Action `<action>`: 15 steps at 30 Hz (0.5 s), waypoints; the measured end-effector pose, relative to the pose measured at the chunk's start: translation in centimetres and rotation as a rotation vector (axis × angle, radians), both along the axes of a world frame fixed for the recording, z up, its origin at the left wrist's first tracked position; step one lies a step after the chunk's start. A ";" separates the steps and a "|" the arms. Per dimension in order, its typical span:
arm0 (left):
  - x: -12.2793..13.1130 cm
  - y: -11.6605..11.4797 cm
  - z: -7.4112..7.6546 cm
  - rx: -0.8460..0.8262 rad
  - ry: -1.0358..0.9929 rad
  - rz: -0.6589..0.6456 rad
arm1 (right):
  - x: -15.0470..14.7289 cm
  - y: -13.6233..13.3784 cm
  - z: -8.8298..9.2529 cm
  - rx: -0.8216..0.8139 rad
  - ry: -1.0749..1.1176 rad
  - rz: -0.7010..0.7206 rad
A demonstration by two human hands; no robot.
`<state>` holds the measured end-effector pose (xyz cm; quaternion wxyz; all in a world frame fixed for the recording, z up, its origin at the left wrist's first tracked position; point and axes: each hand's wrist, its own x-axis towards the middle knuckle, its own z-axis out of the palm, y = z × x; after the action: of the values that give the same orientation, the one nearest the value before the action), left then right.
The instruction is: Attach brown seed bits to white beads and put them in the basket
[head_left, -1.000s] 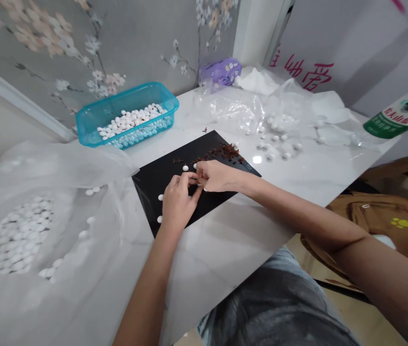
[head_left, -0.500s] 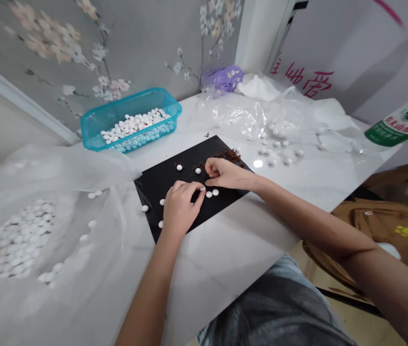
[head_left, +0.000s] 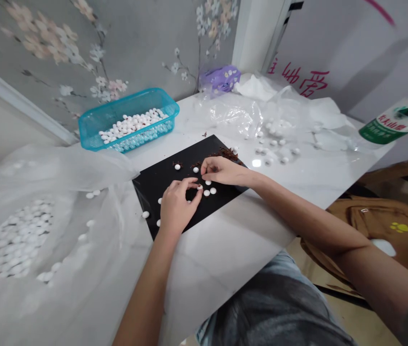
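Note:
Over the black mat, my left hand pinches a small white ball between thumb and index finger. A reddish-brown speck shows on top of that ball. My right hand is just beyond it, fingers curled in with the tips close together; whatever they hold, if anything, is too small to make out. Several loose white balls lie on the mat around both hands. Dark brown shreds are heaped at the mat's far right corner, partly behind my right hand.
A blue plastic basket of white balls stands at the back left. Clear plastic sheeting with many balls covers the table's left side. To the right are more balls, clear bags, a purple packet and a large bottle.
My right hand has drawn slightly away from the ball in my left hand, uncovering a white ball beneath it. A brown speck now shows on the held ball. The view has shifted slightly.

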<state>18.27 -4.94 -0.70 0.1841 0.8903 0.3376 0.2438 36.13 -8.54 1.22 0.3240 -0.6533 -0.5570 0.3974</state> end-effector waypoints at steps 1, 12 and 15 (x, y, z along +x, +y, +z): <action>0.0 0.0 0.0 0.005 -0.003 -0.010 | 0.0 0.0 0.0 0.001 -0.008 0.020; -0.1 -0.1 0.0 0.130 0.013 0.010 | 1.0 0.0 0.4 0.094 -0.079 0.001; -0.4 0.1 0.0 -0.041 -0.265 0.025 | 2.1 -0.3 1.0 0.116 -0.123 -0.069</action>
<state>17.91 -4.89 -0.66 0.2422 0.8420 0.3263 0.3547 38.25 -8.83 2.26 0.3400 -0.6756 -0.5751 0.3120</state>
